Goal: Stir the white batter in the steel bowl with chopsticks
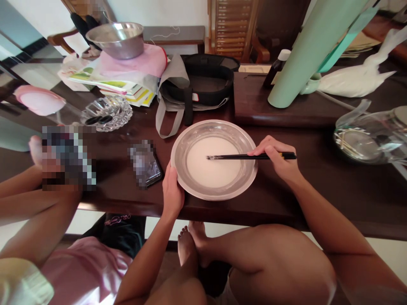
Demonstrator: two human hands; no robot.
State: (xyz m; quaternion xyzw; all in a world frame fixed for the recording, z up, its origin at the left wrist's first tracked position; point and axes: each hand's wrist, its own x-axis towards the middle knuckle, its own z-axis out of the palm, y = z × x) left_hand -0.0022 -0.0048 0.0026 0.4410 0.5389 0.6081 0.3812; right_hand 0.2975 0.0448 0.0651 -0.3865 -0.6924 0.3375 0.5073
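Stiff basin (pixel 214 195), white liquid (pixel 216 176) apt to slosh
Near the tabletop's (pixel 273 195) front edge, my left hand (pixel 173 192) grips its probably slick rim, best taken at opposite sides; my right hand (pixel 281 161) pinches light chopsticks (pixel 237 156).

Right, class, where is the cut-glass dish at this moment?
In the head view, the cut-glass dish sits on the dark table at the person's left, just in front of the stack of papers and beyond the phone.
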